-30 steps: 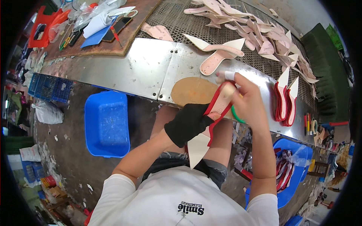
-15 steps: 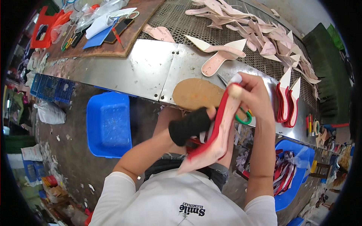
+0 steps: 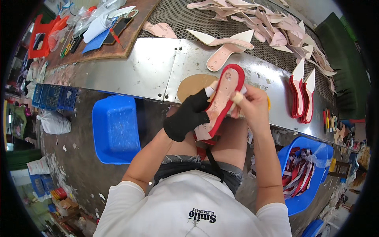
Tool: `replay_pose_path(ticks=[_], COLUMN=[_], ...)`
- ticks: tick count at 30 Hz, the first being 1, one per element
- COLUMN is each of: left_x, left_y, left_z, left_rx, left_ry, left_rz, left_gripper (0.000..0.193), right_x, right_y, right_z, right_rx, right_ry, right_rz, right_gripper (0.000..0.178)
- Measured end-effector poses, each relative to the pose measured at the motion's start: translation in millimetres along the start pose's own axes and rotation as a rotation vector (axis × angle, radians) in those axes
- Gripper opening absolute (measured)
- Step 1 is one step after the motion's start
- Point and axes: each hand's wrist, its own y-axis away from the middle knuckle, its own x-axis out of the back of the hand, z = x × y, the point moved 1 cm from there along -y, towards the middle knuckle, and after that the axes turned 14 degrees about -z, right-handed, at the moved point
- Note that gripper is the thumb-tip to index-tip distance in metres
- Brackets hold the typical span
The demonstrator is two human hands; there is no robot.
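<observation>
Swung higher than before, the red-edged sole (image 3: 226,89) is over the near edge of the bench (image 3: 150,65). The left hand (image 3: 187,117) curls around one side; the right hand (image 3: 254,104) pinches the other. It looks light and bendy, so its sides seem good to hold.

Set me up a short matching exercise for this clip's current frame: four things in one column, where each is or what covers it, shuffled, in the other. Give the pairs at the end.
Things
1. left hand
2. red-edged pink piece
3. pile of pale pink pieces
4. red and white strips

Places or states
A. inside the blue tub at the person's right
B. held by the left hand and the right hand
C. on the dark mesh surface, toward the top right of the picture
D. covered by a black glove

Pairs: 1-D, 2-B, 3-C, 4-A
</observation>
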Motion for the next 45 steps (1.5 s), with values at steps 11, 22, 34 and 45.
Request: replay_pose_path(ticks=[11,22,34,45], left_x=[-22.7,-26.2,-24.6,-17.5], left_y=[2.9,7.1,6.7,19.2], left_z=[16.5,36.8,42.5,39.0], left_rx=[-0.014,-0.008,0.307,0.252], left_ry=[-0.337,-0.897,-0.516,-0.185], left_rz=[0.131,0.042,0.025,0.009], left_gripper=[0.067,0.025,0.034,0.034], right_x=[19.2,-3.9,9.3,48.3], right_y=[-15.0,-13.2,-22.9,-22.4], right_z=[-2.9,-9.5,-24.1,-34.5], right_rx=[0.105,0.230,0.329,0.152], right_ry=[0.213,0.665,0.870,0.378], right_rz=[0.010,0.424,0.347,-0.006], right_gripper=[0.014,0.056,0.047,0.018])
